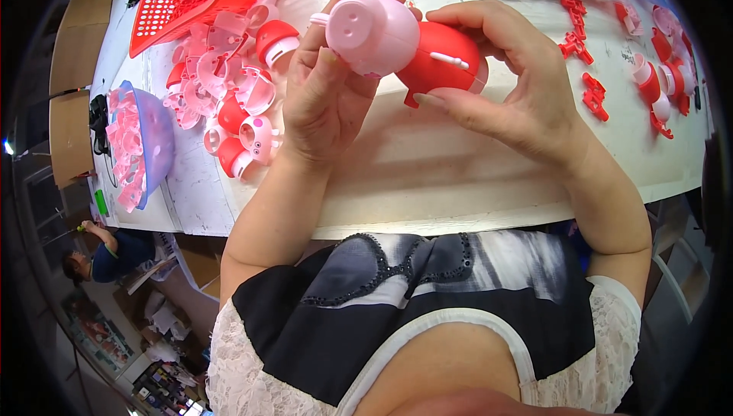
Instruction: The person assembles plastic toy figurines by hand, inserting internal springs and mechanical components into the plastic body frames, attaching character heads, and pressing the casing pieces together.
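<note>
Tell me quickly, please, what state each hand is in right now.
Left hand: closed, holding the pink toy head.
Right hand: closed, holding the red toy body.

A bright light (8, 146) shines left of the white table (427, 195)

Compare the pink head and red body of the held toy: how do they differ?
The pink head has a round snout; the red body has a thin white piece. The left hand holds the pink head, the right hand the red body. Both are rounded and touch each other.
</note>
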`<action>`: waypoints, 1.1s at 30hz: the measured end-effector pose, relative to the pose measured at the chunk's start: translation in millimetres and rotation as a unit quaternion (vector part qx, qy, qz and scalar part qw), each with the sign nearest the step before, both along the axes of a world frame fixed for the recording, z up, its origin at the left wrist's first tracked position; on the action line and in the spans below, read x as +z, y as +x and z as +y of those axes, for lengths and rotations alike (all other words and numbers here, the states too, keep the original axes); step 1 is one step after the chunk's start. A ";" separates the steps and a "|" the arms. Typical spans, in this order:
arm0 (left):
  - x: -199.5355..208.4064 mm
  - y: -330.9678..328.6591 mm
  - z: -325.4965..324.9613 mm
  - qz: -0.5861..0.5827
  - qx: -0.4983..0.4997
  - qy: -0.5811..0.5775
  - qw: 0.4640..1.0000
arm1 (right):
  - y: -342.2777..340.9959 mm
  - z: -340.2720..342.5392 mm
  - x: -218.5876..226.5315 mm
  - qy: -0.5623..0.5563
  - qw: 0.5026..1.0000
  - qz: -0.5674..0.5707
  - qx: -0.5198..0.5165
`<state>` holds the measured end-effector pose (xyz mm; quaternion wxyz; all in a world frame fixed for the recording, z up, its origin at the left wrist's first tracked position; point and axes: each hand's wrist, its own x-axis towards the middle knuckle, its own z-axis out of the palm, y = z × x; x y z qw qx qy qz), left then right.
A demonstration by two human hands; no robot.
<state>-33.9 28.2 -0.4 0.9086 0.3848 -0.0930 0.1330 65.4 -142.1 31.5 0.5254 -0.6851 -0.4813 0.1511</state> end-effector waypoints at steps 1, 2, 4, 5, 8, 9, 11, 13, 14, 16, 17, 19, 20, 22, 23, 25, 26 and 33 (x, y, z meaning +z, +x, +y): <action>0.1 0.2 -0.2 0.001 0.000 0.000 1.000 | 1.6 -0.5 -0.6 -0.009 1.000 -0.016 -0.003; 1.2 -0.1 -0.8 0.027 0.011 0.003 1.000 | 2.9 -0.7 -1.0 -0.017 0.999 -0.032 -0.005; 4.1 -0.2 -1.4 0.052 0.023 0.005 0.998 | 3.7 0.2 -3.0 -0.025 0.998 0.052 0.009; 6.0 0.1 -1.5 0.087 0.038 0.057 0.994 | 3.5 0.8 -4.7 -0.033 0.990 0.135 0.022; 4.5 -1.7 -1.9 0.120 0.075 0.137 0.980 | 1.1 7.2 -18.9 0.027 0.958 0.282 0.046; 3.8 -1.9 -2.5 0.122 0.092 0.167 0.974 | 1.0 5.2 -16.0 -0.021 0.944 0.322 0.068; 6.2 -3.2 -7.2 0.098 0.085 0.135 0.982 | -1.1 5.2 -16.7 -0.038 0.942 0.321 0.088; 10.8 -5.4 -9.6 0.082 0.070 0.131 0.986 | 1.7 5.9 -14.3 -0.074 0.927 0.349 0.111; 12.4 -6.7 -9.2 0.076 0.078 0.122 0.987 | 3.0 6.6 -12.9 -0.085 0.928 0.343 0.116; 13.9 -8.2 -7.3 0.048 0.073 0.161 0.983 | 5.1 7.4 -12.1 -0.089 0.889 0.427 0.140; 13.6 -8.6 -6.2 0.041 0.081 0.151 0.984 | 5.6 7.5 -13.5 -0.101 0.891 0.420 0.142; 12.1 -8.4 -4.4 0.003 0.079 0.183 0.980 | 5.9 6.2 -17.0 -0.087 0.844 0.506 0.158; 10.6 -7.9 -3.2 -0.003 0.085 0.173 0.981 | 6.2 5.4 -15.7 -0.098 0.846 0.499 0.158; 8.4 -7.3 -0.7 0.009 0.068 0.139 0.988 | 6.3 3.9 -13.7 -0.070 0.819 0.544 0.166; 8.5 -8.0 -0.5 0.015 0.075 0.144 0.987 | 8.3 2.3 -24.2 -0.071 0.838 0.506 0.192; 10.3 -7.0 -1.2 0.026 0.087 0.133 0.987 | 4.8 5.0 -18.2 -0.056 0.814 0.541 0.203; 10.8 -6.9 -1.1 0.041 0.093 0.129 0.986 | 3.1 6.6 -16.8 -0.033 0.786 0.580 0.214; 10.0 -5.9 -2.6 0.081 0.091 0.097 0.988 | 5.8 6.6 -20.0 -0.011 0.751 0.624 0.218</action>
